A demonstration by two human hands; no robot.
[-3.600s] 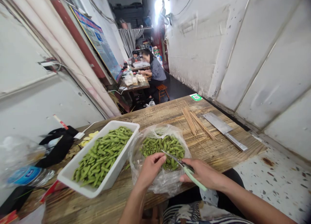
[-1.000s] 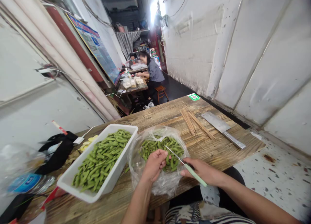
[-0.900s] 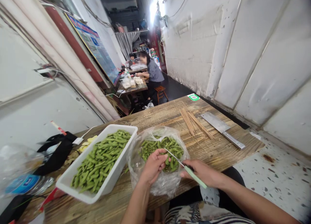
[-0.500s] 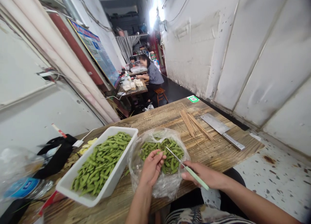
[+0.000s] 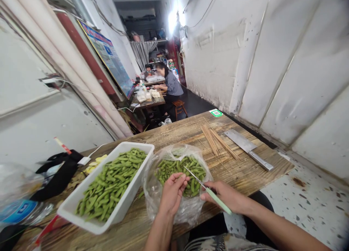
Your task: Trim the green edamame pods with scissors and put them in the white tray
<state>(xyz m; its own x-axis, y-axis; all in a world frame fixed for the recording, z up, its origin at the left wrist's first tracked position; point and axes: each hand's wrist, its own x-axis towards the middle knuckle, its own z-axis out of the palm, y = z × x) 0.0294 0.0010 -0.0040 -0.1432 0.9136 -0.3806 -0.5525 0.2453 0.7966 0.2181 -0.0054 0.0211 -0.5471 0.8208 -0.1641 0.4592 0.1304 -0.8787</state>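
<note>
My left hand (image 5: 172, 193) is closed in a pinch over the clear plastic bag (image 5: 151, 187), with a bit of a green soybean pod showing at its fingertips. My right hand (image 5: 227, 195) is wrapped around scissors (image 5: 217, 200) with light green handles. Their metal blades point up and left, close to the left fingertips, and look nearly closed. Loose green soybean pods (image 5: 196, 164) lie in the bag beneath both hands. Left of the bag, a white plastic tub (image 5: 150, 148) holds a heap of soybean pods (image 5: 111, 183).
On the wooden table (image 5: 169, 131), thin bamboo skewers (image 5: 211, 140) and a cleaver (image 5: 242, 142) lie to the right. A plastic bottle (image 5: 20, 211) and a white charger (image 5: 84, 160) are at left. Farther back, a person (image 5: 173, 84) sits at another table.
My left hand has shifted slightly right and down, its fingertips still pinched. The right hand and scissors have moved slightly left and down. The view has shifted a little.
</note>
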